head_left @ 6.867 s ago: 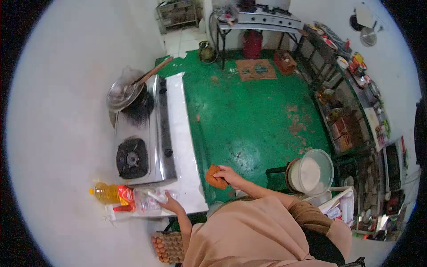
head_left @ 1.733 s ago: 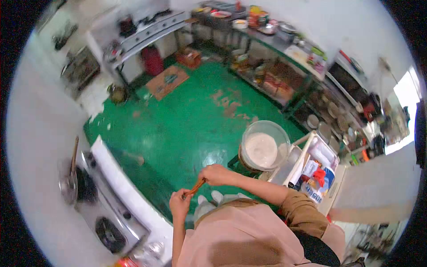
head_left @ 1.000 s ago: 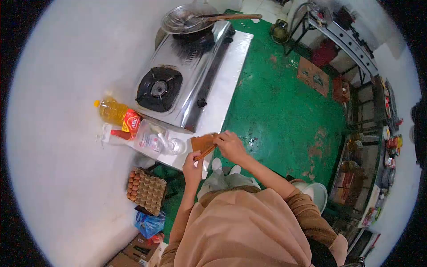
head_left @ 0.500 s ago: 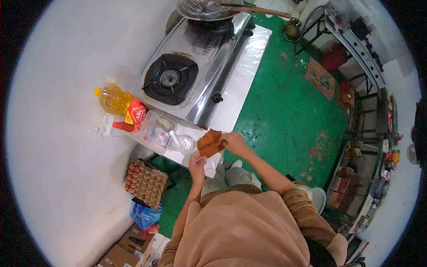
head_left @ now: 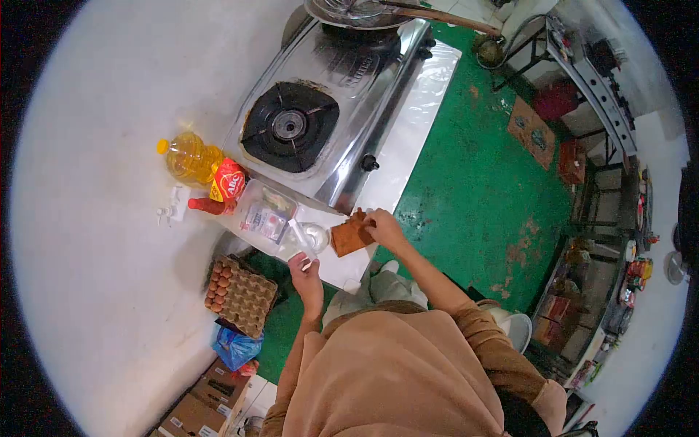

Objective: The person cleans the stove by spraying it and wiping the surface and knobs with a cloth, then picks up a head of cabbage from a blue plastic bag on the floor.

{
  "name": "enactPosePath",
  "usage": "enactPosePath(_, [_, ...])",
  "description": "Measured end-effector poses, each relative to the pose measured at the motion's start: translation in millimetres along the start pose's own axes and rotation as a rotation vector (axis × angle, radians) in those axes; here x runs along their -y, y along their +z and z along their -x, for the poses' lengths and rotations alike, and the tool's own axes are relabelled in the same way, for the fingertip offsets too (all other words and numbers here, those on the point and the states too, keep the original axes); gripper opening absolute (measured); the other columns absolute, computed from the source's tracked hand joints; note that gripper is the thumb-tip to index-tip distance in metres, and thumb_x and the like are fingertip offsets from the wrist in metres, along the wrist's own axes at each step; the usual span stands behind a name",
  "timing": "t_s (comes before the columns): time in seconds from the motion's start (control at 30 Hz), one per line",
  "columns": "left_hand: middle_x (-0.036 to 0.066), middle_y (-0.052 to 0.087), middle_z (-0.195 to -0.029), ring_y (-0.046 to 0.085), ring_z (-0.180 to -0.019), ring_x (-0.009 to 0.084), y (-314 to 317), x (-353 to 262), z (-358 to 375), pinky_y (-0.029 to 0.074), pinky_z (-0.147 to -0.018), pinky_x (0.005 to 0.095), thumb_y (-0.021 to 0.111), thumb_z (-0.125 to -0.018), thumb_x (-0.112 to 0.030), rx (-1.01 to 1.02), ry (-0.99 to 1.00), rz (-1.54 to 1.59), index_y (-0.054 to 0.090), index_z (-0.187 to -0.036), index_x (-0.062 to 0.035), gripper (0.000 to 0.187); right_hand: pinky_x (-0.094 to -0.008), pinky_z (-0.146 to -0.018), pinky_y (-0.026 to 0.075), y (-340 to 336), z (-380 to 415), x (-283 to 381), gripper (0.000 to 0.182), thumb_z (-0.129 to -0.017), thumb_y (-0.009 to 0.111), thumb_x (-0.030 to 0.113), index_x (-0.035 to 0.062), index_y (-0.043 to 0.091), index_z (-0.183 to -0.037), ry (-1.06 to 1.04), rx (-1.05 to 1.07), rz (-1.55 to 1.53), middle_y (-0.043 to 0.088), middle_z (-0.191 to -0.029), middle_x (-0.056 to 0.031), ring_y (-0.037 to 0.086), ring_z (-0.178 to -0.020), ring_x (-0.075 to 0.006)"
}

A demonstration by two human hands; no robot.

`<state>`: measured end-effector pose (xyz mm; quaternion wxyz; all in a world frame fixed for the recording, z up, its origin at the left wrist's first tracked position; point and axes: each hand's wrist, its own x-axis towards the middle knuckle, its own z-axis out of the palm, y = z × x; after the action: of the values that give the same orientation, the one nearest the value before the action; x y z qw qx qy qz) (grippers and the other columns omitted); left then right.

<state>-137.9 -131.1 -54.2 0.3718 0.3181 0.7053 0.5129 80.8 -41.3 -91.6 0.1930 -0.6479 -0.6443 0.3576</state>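
Observation:
My right hand [head_left: 383, 227] pinches the right edge of a brown-orange cloth [head_left: 349, 236] above the white counter [head_left: 348, 269]. To its left, my left hand [head_left: 304, 271] is off the cloth, its fingers near the lower end of a white, stick-like item [head_left: 301, 237]; whether they grip it is unclear. That item leans beside a round clear container [head_left: 317, 236]. A clear plastic tub [head_left: 266, 211] with packets in it stands farther left, next to a red ABC pouch [head_left: 229, 180], a red-capped bottle [head_left: 209, 206] and a yellow-capped oil bottle [head_left: 193, 159].
A two-burner gas stove [head_left: 320, 156] fills the counter beyond the tub, with a pan [head_left: 364, 16] and whisk on its far burner. Below the counter's left end sits an egg tray [head_left: 240, 297] above a blue bag [head_left: 237, 349]. Shelves [head_left: 575, 291] line the right side.
My left hand has let go of the cloth and moved left to the white item. The cloth now hangs or lies lower from my right hand. The view has shifted slightly.

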Motion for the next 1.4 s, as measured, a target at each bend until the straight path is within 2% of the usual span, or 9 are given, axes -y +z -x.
enactPosePath(0.07, [0.008, 0.058, -0.093, 0.054, -0.083, 0.0168, 1, 24, -5, 0.045, -0.073, 0.0294, 0.062, -0.080, -0.005, 0.081, -0.002, -0.051, 0.055, -0.100, -0.0002, 0.022, -0.0423, -0.078, 0.048, -3, 4, -9, 0.019, -0.071, 0.060, 0.012, 0.0042, 0.061, -0.088, -0.158, 0.071, -0.032, 0.063, -0.085, -0.0156, 0.059, -0.084, -0.0346])
enactPosePath(0.3, [0.005, 0.059, -0.090, 0.056, -0.077, 0.0129, 11, 52, 6, 0.047, -0.063, 0.0257, 0.061, -0.078, -0.005, 0.216, -0.382, 0.010, 0.056, -0.099, -0.0027, 0.022, -0.0358, -0.075, 0.051, -24, -19, 4, 0.021, -0.070, 0.063, 0.012, 0.0068, 0.065, -0.090, -0.053, 0.412, -0.305, 0.067, -0.087, -0.0122, 0.065, -0.080, -0.0261])
enactPosePath(0.37, [0.005, 0.060, -0.091, 0.057, -0.079, 0.0128, 9, 59, 3, 0.048, -0.065, 0.0260, 0.060, -0.079, -0.005, 0.165, -0.426, 0.072, 0.058, -0.100, -0.0039, 0.021, -0.0344, -0.077, 0.051, -11, -28, -10, 0.023, -0.069, 0.063, 0.012, 0.0076, 0.067, -0.091, 0.086, 0.363, -0.512, 0.067, -0.089, -0.0113, 0.065, -0.082, -0.0244])
enactPosePath(0.5, [0.006, 0.060, -0.094, 0.057, -0.080, 0.0147, 7, 51, 1, 0.049, -0.067, 0.0279, 0.059, -0.080, -0.006, 0.280, -0.446, 0.040, 0.059, -0.104, -0.0026, 0.024, -0.0321, -0.076, 0.051, -2, -22, -10, 0.026, -0.066, 0.072, 0.011, 0.0041, 0.064, -0.090, 0.194, 0.094, -0.267, 0.067, -0.088, -0.0106, 0.064, -0.083, -0.0226])
enactPosePath(0.7, [0.004, 0.060, -0.095, 0.055, -0.081, 0.0117, 50, 66, 10, 0.045, -0.067, 0.0246, 0.065, -0.083, -0.012, 0.273, -0.272, 0.030, 0.061, -0.100, -0.0049, 0.019, -0.0294, -0.075, 0.047, 9, -4, -32, 0.029, -0.066, 0.072, 0.003, 0.0039, 0.059, -0.092, 0.275, 0.120, -0.555, 0.061, -0.084, -0.0049, 0.058, -0.081, -0.0156])
enactPosePath(0.77, [0.003, 0.060, -0.089, 0.054, -0.078, 0.0116, 63, 86, 9, 0.045, -0.067, 0.0258, 0.071, -0.079, -0.012, 0.061, -0.025, -0.131, 0.062, -0.096, -0.0057, 0.020, -0.0290, -0.075, 0.047, 2, 3, -23, 0.029, -0.066, 0.071, 0.001, 0.0039, 0.058, -0.092, 0.267, 0.120, -0.486, 0.060, -0.084, -0.0043, 0.057, -0.081, -0.0150])
enactPosePath(1.0, [0.006, 0.060, -0.081, 0.056, -0.073, 0.0167, 61, 64, 17, 0.046, -0.069, 0.0295, 0.073, -0.076, -0.012, 0.125, -0.122, -0.321, 0.062, -0.090, -0.0009, 0.020, -0.0279, -0.076, 0.047, -6, 13, -16, 0.032, -0.068, 0.066, -0.006, 0.0031, 0.055, -0.096, 0.131, 0.064, -0.393, 0.060, -0.087, -0.0035, 0.057, -0.083, -0.0138])
enactPosePath(1.23, [0.002, 0.057, -0.076, 0.052, -0.070, 0.0110, 54, 70, 24, 0.044, -0.065, 0.0230, 0.070, -0.082, -0.013, 0.082, -0.378, 0.166, 0.056, -0.089, -0.0032, 0.018, -0.0299, -0.077, 0.048, 17, -13, -13, 0.032, -0.070, 0.062, -0.006, 0.0024, 0.053, -0.100, 0.097, 0.056, -0.481, 0.061, -0.094, -0.0067, 0.059, -0.087, -0.0157])
enactPosePath(1.4, [0.003, 0.055, -0.080, 0.052, -0.072, 0.0129, 46, 76, 19, 0.044, -0.067, 0.0240, 0.073, -0.079, -0.013, 0.081, -0.473, 0.191, 0.053, -0.095, -0.0025, 0.027, -0.0403, -0.078, 0.047, 18, -1, 8, 0.035, -0.071, 0.069, 0.005, 0.0050, 0.055, -0.103, 0.013, -0.353, -0.069, 0.056, -0.093, -0.0136, 0.056, -0.086, -0.0299])
